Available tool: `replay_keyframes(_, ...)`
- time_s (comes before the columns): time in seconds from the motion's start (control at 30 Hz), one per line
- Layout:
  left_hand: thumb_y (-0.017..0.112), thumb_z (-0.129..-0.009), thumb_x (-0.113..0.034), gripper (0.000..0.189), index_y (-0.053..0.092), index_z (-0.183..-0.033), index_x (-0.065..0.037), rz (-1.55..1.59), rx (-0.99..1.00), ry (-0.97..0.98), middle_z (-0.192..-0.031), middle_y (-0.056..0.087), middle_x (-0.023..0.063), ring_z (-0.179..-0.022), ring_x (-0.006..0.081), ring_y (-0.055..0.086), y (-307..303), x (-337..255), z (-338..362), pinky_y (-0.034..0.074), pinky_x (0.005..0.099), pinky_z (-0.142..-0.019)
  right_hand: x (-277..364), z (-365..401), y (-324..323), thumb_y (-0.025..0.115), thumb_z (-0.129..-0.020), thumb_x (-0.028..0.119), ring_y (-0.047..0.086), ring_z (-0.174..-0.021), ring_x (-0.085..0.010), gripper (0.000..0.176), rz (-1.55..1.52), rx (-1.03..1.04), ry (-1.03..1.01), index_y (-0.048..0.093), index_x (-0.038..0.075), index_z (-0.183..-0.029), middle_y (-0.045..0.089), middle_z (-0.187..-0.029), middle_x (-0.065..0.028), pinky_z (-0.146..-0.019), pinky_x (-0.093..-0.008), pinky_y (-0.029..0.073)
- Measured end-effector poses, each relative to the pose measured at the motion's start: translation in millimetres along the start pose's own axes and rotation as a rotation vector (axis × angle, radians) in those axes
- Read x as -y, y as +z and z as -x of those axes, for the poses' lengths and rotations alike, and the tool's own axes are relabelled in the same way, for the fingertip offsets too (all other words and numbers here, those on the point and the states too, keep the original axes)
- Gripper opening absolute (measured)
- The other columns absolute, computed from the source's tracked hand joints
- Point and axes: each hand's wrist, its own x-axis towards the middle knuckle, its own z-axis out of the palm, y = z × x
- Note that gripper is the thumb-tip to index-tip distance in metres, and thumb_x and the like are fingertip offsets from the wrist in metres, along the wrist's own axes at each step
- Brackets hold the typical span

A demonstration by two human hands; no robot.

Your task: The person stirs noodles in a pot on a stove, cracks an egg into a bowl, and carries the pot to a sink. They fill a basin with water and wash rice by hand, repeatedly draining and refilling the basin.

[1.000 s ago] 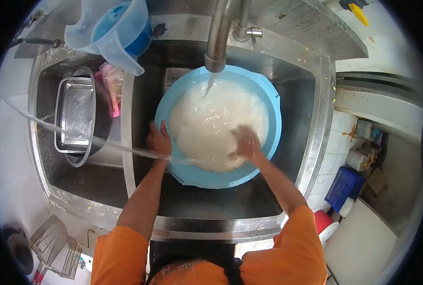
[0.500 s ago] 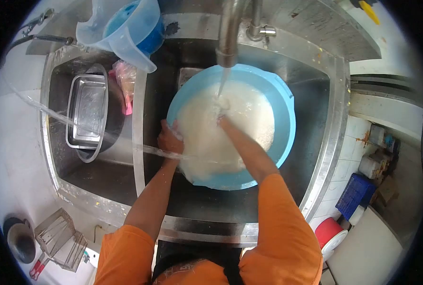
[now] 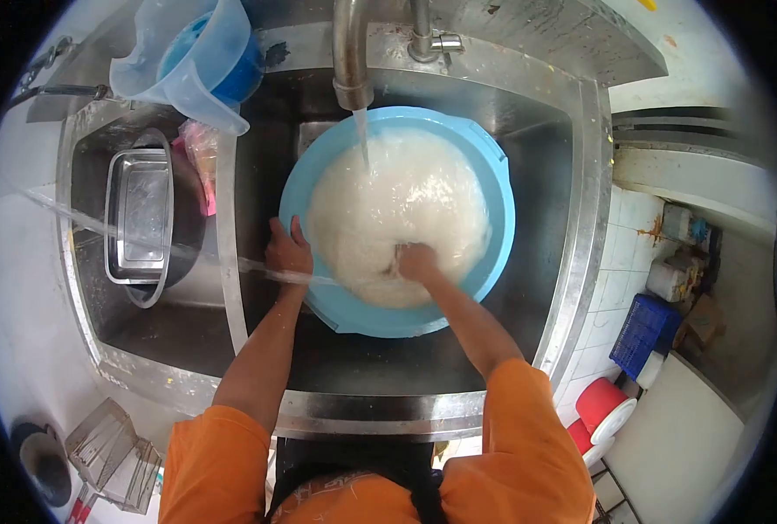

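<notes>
A light blue basin (image 3: 504, 210) sits in the right sink bowl, filled with cloudy, whitish water (image 3: 406, 188). My left hand (image 3: 290, 255) holds the basin's left rim, with the thumb inside and the fingers outside. My right hand (image 3: 416, 260) is dipped in the water near the front of the basin. Its fingers are partly under the surface and blurred, so their grip is hidden. Water runs from the metal faucet (image 3: 352, 61) into the back of the basin. A clear hose (image 3: 271, 273) reaches in from the left, passing by my left wrist.
In the left sink bowl are a rectangular metal tray (image 3: 140, 214), a larger metal bowl and a pink plastic bag (image 3: 201, 157). A translucent pitcher (image 3: 201, 83) stands at the back left. Blue crate (image 3: 646, 332) and red container (image 3: 602, 400) are at right.
My right hand has moved from under the faucet stream toward the front of the basin. The left hand stays on the rim. The whole view has shifted slightly.
</notes>
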Motion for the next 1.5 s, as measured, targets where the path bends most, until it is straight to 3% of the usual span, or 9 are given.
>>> replay_keyframes(0.1, 0.048, -0.095, -0.036, 0.032, 0.044, -0.096, -0.004, -0.048, -0.002, 0.018, -0.067, 0.059, 0.0249, -0.064, 0.0460, 0.059, 0, 2, 2, 0.044, 0.0540, -0.052, -3, -26, -62, 0.052, -0.082, 0.050, 0.055, -0.113, -0.0319, 0.061, -0.035, 0.219, 0.084, 0.049, 0.018, -0.133, 0.053, -0.131, -0.0127, -0.100, -0.0467, 0.039)
replay_keyframes(0.4, 0.049, -0.095, -0.033, 0.032, 0.045, -0.094, -0.001, 0.045, 0.004, 0.003, -0.066, 0.058, 0.0262, -0.063, 0.0468, 0.059, 3, 5, -8, 0.044, 0.0539, -0.053, 4, -164, -133, 0.059, -0.077, 0.045, 0.054, -0.115, -0.0318, 0.057, -0.063, 0.031, 0.135, 0.055, 0.015, -0.126, 0.055, -0.128, -0.0131, -0.100, -0.0478, 0.040)
replay_keyframes(0.73, 0.045, -0.096, -0.039, 0.038, 0.046, -0.104, -0.002, 0.013, 0.099, -0.098, -0.071, 0.060, 0.0276, -0.069, 0.0485, 0.059, -1, 1, -8, 0.044, 0.0546, -0.054, 98, -108, -244, 0.066, -0.072, 0.040, 0.053, -0.117, -0.0318, 0.053, 0.198, 0.121, 0.084, 0.062, 0.012, -0.118, 0.058, -0.125, -0.0135, -0.100, -0.0490, 0.040)
replay_keyframes(0.97, 0.047, -0.095, -0.036, 0.034, 0.043, -0.094, -0.002, 0.056, 0.025, -0.075, -0.069, 0.058, 0.0269, -0.068, 0.0479, 0.058, 2, 5, -8, 0.042, 0.0543, -0.056, 74, -170, -235, 0.070, -0.068, 0.038, 0.058, -0.110, -0.0296, 0.052, 0.014, 0.283, 0.088, 0.066, 0.014, -0.113, 0.061, -0.120, -0.0144, -0.094, -0.0420, 0.046)
replay_keyframes(1.17, 0.049, -0.095, -0.036, 0.036, 0.048, -0.105, -0.002, 0.085, 0.045, -0.089, -0.067, 0.058, 0.0271, -0.066, 0.0479, 0.059, 5, 5, -9, 0.043, 0.0541, -0.052, 84, -103, -240, 0.066, -0.076, 0.035, 0.062, -0.100, -0.0297, 0.037, 0.168, -0.201, -0.012, 0.068, 0.009, -0.102, 0.065, -0.110, -0.0130, -0.088, -0.0356, 0.049)
replay_keyframes(1.27, 0.048, -0.095, -0.035, 0.034, 0.046, -0.096, -0.001, 0.132, 0.054, -0.102, -0.067, 0.057, 0.0268, -0.064, 0.0464, 0.058, 3, 5, -5, 0.043, 0.0516, -0.054, 81, -39, -247, 0.060, -0.086, 0.030, 0.064, -0.094, -0.0266, 0.031, -0.451, -0.393, -0.197, 0.065, 0.003, -0.099, 0.067, -0.103, -0.0112, -0.084, -0.0353, 0.051)
replay_keyframes(1.33, 0.049, -0.095, -0.034, 0.033, 0.046, -0.096, -0.001, 0.079, 0.016, -0.079, -0.067, 0.057, 0.0257, -0.063, 0.0460, 0.057, 9, 9, -5, 0.043, 0.0515, -0.053, 84, -9, -248, 0.048, -0.094, 0.024, 0.064, -0.094, -0.0244, 0.028, -1.664, -0.099, 0.059, 0.060, 0.001, -0.103, 0.065, -0.103, -0.0122, -0.075, -0.0416, 0.054)
replay_keyframes(1.43, 0.050, -0.094, -0.034, 0.033, 0.047, -0.098, -0.001, 0.114, -0.023, -0.040, -0.067, 0.057, 0.0245, -0.063, 0.0460, 0.057, 7, 6, -6, 0.043, 0.0513, -0.053, 86, -14, -216, 0.042, -0.098, 0.024, 0.062, -0.097, -0.0211, 0.028, -2.342, -0.127, 0.092, 0.056, 0.001, -0.108, 0.062, -0.103, -0.0108, -0.083, -0.0394, 0.051)
replay_keyframes(1.5, 0.050, -0.094, -0.034, 0.033, 0.047, -0.099, -0.001, 0.095, -0.032, -0.030, -0.067, 0.057, 0.0243, -0.063, 0.0462, 0.057, 6, 4, -5, 0.044, 0.0513, -0.053, 101, 7, -214, 0.043, -0.098, 0.024, 0.060, -0.099, -0.0217, 0.029, -2.344, -0.164, 0.073, 0.054, 0.001, -0.111, 0.062, -0.102, -0.0113, -0.086, -0.0391, 0.049)
